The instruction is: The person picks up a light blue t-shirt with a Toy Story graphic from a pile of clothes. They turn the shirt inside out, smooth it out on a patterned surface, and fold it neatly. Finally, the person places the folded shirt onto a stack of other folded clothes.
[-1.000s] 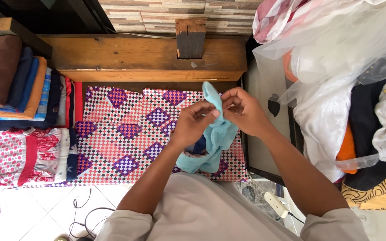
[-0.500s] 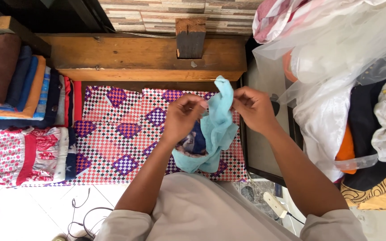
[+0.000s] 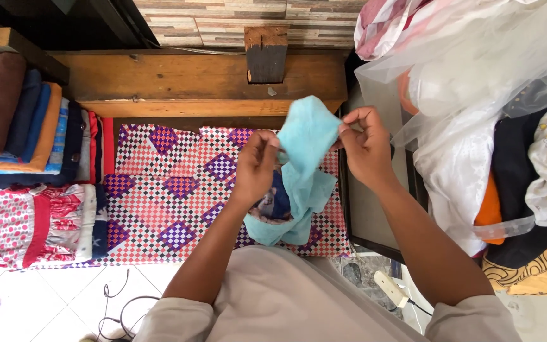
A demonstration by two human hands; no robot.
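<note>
Two hands, left hand and right hand, each grip pinched on one light-blue garment.

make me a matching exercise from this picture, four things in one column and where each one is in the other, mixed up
Things
1. light blue cloth garment
2. stack of folded clothes
3. checkered red and purple mat
4. clear plastic bag of laundry

Places
A. spread flat under the hands
B. at the far left edge
C. pinched between left hand and right hand
D. at the upper right

Pairs: 1-C, 2-B, 3-A, 4-D
</note>
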